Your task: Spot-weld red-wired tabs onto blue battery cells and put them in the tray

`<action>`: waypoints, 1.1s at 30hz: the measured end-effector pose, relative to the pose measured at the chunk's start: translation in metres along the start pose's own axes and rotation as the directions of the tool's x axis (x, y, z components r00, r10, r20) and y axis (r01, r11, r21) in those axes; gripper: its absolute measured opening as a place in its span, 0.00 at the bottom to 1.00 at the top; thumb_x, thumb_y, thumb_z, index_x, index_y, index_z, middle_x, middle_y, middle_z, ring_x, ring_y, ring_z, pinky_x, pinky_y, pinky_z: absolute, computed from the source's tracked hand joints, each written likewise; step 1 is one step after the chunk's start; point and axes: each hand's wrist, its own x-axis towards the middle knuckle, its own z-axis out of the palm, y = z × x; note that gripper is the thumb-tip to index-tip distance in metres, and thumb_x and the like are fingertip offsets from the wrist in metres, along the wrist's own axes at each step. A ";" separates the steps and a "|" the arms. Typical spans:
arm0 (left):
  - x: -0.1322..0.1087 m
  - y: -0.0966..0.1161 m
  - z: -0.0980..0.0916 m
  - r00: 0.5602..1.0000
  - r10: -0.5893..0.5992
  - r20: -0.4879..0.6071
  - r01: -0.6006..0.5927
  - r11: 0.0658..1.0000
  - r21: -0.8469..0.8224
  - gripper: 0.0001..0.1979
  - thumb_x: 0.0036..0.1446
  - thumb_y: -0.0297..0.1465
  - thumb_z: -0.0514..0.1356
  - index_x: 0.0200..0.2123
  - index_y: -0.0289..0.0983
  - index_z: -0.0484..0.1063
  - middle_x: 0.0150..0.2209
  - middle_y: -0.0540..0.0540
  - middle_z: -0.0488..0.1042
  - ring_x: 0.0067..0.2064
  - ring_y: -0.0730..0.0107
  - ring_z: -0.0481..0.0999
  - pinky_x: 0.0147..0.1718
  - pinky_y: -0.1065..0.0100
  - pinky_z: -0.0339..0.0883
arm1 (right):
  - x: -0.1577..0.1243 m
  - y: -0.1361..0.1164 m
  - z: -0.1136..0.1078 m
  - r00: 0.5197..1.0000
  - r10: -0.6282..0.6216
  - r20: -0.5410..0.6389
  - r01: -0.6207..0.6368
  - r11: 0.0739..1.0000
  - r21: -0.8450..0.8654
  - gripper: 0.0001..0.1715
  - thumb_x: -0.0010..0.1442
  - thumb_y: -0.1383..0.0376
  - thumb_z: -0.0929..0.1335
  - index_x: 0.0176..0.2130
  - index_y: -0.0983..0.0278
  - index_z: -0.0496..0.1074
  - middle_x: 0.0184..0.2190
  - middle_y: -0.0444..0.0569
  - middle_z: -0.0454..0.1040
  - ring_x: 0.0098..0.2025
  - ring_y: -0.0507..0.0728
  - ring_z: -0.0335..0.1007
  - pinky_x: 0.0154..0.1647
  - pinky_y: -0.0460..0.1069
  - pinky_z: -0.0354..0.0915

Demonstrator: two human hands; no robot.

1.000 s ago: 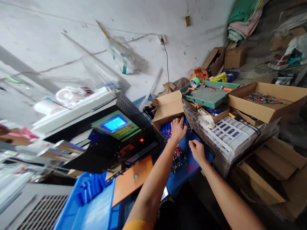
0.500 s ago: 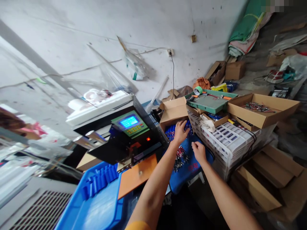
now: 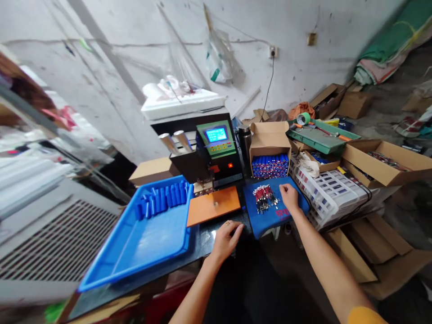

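Note:
My left hand [image 3: 227, 237] rests on the dark bench edge just below the orange plate [image 3: 213, 205], fingers curled, and I cannot see anything in it. My right hand [image 3: 289, 197] lies on the blue pad [image 3: 270, 220], fingers bent down beside a pile of red-and-black wired parts [image 3: 265, 198]; what it pinches, if anything, is hidden. Behind the pad an open cardboard box [image 3: 270, 140] holds rows of blue cylinders [image 3: 270, 164]. A black machine [image 3: 205, 153] with a lit blue screen [image 3: 216, 134] stands behind the orange plate.
A blue tray [image 3: 141, 243] with several blue cylinders at its far end sits at left. White slotted crates [image 3: 329, 191], a green board [image 3: 320, 137] and open cardboard boxes [image 3: 381, 162] crowd the right. A grille [image 3: 50, 243] lies at far left.
My left hand has pulled back from the box of blue cylinders to the bench edge by the orange plate. The right hand stays on the blue pad. The view has swung and levelled.

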 end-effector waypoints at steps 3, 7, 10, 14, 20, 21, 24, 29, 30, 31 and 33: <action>-0.003 -0.009 0.001 0.991 -0.133 -0.004 0.133 0.990 -0.050 0.15 0.62 0.41 0.56 0.34 0.37 0.77 0.30 0.46 0.77 0.31 0.68 0.75 0.32 0.69 0.67 | 0.009 -0.008 0.010 0.996 0.001 0.091 0.005 0.998 -0.065 0.17 0.59 0.54 0.64 0.30 0.62 0.74 0.30 0.50 0.78 0.34 0.58 0.73 0.36 0.48 0.62; 0.003 -0.011 0.000 0.985 -0.171 0.009 0.172 0.981 -0.092 0.16 0.62 0.42 0.56 0.34 0.37 0.78 0.30 0.46 0.77 0.31 0.69 0.75 0.32 0.70 0.65 | 0.028 -0.022 0.031 0.962 -0.029 0.271 0.064 0.991 -0.120 0.10 0.55 0.62 0.65 0.30 0.62 0.76 0.30 0.49 0.79 0.35 0.58 0.74 0.37 0.48 0.64; 0.003 -0.011 -0.002 0.982 -0.186 -0.005 0.184 0.975 -0.123 0.16 0.62 0.41 0.56 0.33 0.36 0.78 0.29 0.46 0.77 0.30 0.69 0.74 0.31 0.70 0.64 | 0.038 -0.028 0.047 0.923 -0.031 0.383 0.113 0.975 -0.193 0.09 0.53 0.66 0.66 0.28 0.62 0.77 0.30 0.48 0.80 0.35 0.58 0.75 0.37 0.47 0.64; 0.004 -0.011 -0.006 0.975 -0.216 -0.046 0.204 0.960 -0.191 0.16 0.62 0.41 0.56 0.33 0.36 0.77 0.30 0.46 0.78 0.32 0.69 0.75 0.33 0.70 0.65 | 0.038 -0.028 0.054 0.922 -0.058 0.384 0.154 0.963 -0.223 0.11 0.52 0.67 0.65 0.27 0.62 0.78 0.29 0.48 0.80 0.34 0.57 0.74 0.37 0.47 0.63; 0.005 -0.013 -0.005 0.970 -0.236 -0.050 0.219 0.949 -0.229 0.16 0.62 0.41 0.56 0.33 0.36 0.78 0.30 0.46 0.79 0.32 0.69 0.76 0.33 0.70 0.65 | 0.036 -0.037 0.037 0.968 -0.034 0.249 0.020 0.998 0.055 0.14 0.51 0.58 0.68 0.29 0.64 0.79 0.26 0.48 0.78 0.31 0.57 0.72 0.33 0.48 0.65; 0.004 -0.014 -0.005 0.971 -0.235 -0.050 0.218 0.948 -0.232 0.16 0.62 0.41 0.56 0.33 0.36 0.78 0.30 0.46 0.79 0.31 0.69 0.76 0.33 0.70 0.65 | 0.036 -0.042 0.032 0.972 -0.004 0.234 -0.024 0.993 0.118 0.15 0.50 0.56 0.69 0.29 0.65 0.79 0.24 0.48 0.77 0.28 0.56 0.70 0.30 0.48 0.64; 0.003 -0.016 -0.003 0.973 -0.225 -0.052 0.207 0.950 -0.232 0.16 0.62 0.41 0.57 0.33 0.37 0.78 0.31 0.46 0.79 0.32 0.69 0.76 0.33 0.70 0.65 | 0.033 -0.060 0.019 0.977 0.088 0.196 -0.148 0.936 0.320 0.22 0.47 0.51 0.72 0.33 0.67 0.79 0.17 0.42 0.70 0.19 0.51 0.61 0.21 0.46 0.58; 0.004 -0.011 -0.001 0.971 -0.207 -0.119 0.168 0.946 -0.278 0.13 0.61 0.39 0.58 0.40 0.38 0.78 0.36 0.45 0.80 0.36 0.67 0.77 0.37 0.68 0.68 | 0.012 -0.092 0.011 0.977 0.138 0.163 -0.210 0.759 0.616 0.24 0.43 0.51 0.76 0.33 0.66 0.76 0.16 0.38 0.65 0.18 0.47 0.56 0.16 0.43 0.51; 0.005 -0.007 -0.001 0.967 -0.214 -0.142 0.163 0.938 -0.305 0.13 0.60 0.39 0.59 0.41 0.38 0.78 0.38 0.45 0.80 0.37 0.67 0.78 0.38 0.68 0.69 | 0.006 -0.098 0.012 0.975 0.133 0.177 -0.217 0.729 0.649 0.23 0.43 0.51 0.76 0.33 0.66 0.76 0.17 0.39 0.66 0.18 0.47 0.57 0.16 0.43 0.51; 0.007 -0.003 -0.001 0.961 -0.223 -0.163 0.159 0.929 -0.335 0.14 0.60 0.39 0.59 0.42 0.38 0.78 0.39 0.44 0.80 0.39 0.66 0.78 0.39 0.67 0.70 | -0.001 -0.104 0.014 0.973 0.125 0.195 -0.225 0.706 0.672 0.23 0.43 0.52 0.76 0.33 0.66 0.76 0.17 0.39 0.66 0.18 0.47 0.57 0.16 0.43 0.51; 0.014 0.007 0.000 0.950 -0.243 -0.195 0.150 0.906 -0.396 0.14 0.59 0.39 0.60 0.43 0.38 0.78 0.41 0.44 0.81 0.41 0.65 0.79 0.42 0.66 0.71 | -0.015 -0.115 0.021 0.968 0.110 0.226 -0.240 0.676 0.697 0.22 0.45 0.52 0.76 0.34 0.66 0.76 0.17 0.39 0.66 0.18 0.47 0.57 0.16 0.43 0.52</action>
